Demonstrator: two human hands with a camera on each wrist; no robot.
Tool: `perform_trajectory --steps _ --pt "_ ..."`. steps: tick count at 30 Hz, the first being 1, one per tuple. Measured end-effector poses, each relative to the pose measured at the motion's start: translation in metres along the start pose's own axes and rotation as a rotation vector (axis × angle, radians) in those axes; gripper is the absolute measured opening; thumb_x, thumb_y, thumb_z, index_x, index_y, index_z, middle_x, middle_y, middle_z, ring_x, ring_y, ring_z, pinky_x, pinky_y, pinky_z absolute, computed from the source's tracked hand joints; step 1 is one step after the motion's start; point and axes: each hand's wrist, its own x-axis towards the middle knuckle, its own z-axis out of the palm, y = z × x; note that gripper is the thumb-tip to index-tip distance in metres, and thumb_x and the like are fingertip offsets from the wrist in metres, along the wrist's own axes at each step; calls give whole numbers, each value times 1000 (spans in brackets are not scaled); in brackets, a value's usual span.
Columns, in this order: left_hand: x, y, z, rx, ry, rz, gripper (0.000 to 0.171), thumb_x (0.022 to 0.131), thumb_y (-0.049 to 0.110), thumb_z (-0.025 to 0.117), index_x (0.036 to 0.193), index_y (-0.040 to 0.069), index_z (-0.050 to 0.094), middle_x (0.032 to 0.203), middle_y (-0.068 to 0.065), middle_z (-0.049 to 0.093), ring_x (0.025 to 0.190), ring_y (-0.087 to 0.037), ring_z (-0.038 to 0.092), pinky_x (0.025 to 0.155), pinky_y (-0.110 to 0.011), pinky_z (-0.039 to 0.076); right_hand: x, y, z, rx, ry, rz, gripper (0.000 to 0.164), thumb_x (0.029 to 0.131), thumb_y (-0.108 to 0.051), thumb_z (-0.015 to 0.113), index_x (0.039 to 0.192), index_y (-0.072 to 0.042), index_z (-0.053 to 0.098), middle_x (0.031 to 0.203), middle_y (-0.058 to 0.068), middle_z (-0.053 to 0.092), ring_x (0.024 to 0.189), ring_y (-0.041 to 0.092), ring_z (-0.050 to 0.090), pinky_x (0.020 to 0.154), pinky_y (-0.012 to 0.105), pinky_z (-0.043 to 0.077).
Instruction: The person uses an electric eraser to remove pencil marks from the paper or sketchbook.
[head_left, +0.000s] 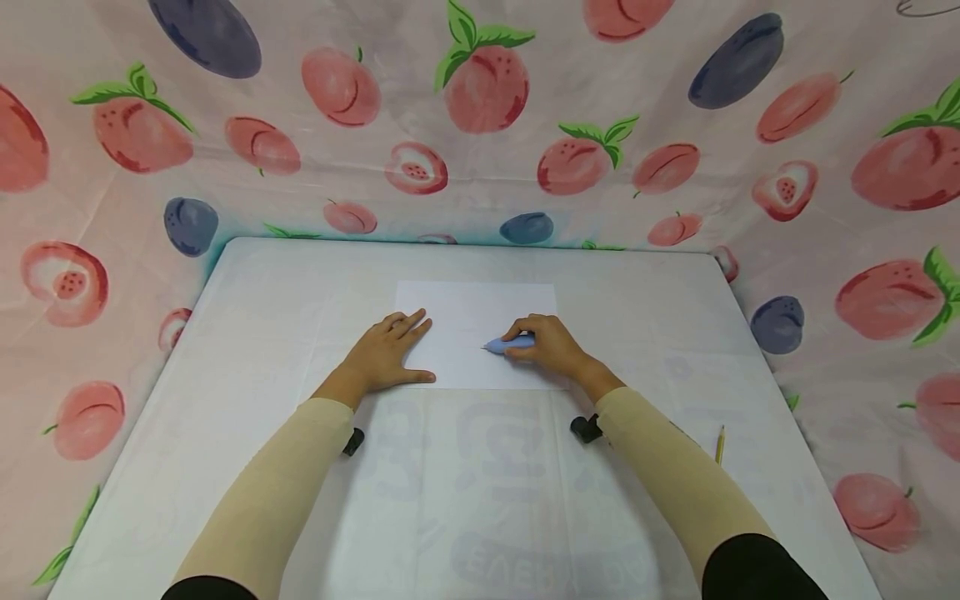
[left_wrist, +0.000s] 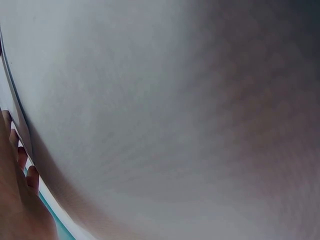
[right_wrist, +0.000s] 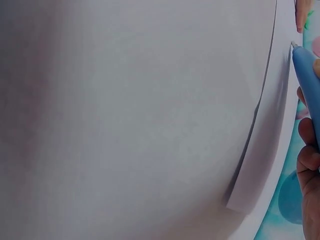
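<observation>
A white sheet of paper (head_left: 480, 304) lies on the white-covered table (head_left: 480, 467). My left hand (head_left: 384, 354) rests on its left side, fingers straight and thumb spread away. On the right, my right hand (head_left: 553, 346) grips a thick blue pen-shaped tool (head_left: 510, 343), whose narrow tip points left over the middle of the sheet. The right wrist view shows the blue tool (right_wrist: 305, 70) with a pale, thin tip close to the paper (right_wrist: 262, 155); whether it touches cannot be told. Only part of the left hand (left_wrist: 22, 200) appears in the left wrist view.
A yellow pencil (head_left: 720, 444) lies on the table beside the right forearm. Fruit-printed cloth (head_left: 480, 183) surrounds the table at the back and sides. Black wrist-camera mounts (head_left: 585, 429) sit at the cuffs of both sleeves.
</observation>
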Motion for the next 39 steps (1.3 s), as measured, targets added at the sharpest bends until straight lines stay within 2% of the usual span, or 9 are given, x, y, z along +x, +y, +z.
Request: perform_trajectory --steps 27,39 --pt "0 1 -1 -10 -16 -9 103 82 76 54 159 20 15 167 1 7 150 -30 15 120 -52 18 2 0 0 16 2 -20 15 82 -19 81 96 -15 76 101 2 73 97 21 65 92 40 52" --pt "-1 3 -3 -13 -16 -10 103 82 75 55 159 19 16 167 0 8 150 -31 15 120 -53 19 3 0 1 12 -4 -3 16 83 -20 81 97 -15 76 103 2 73 99 20 64 93 39 51"
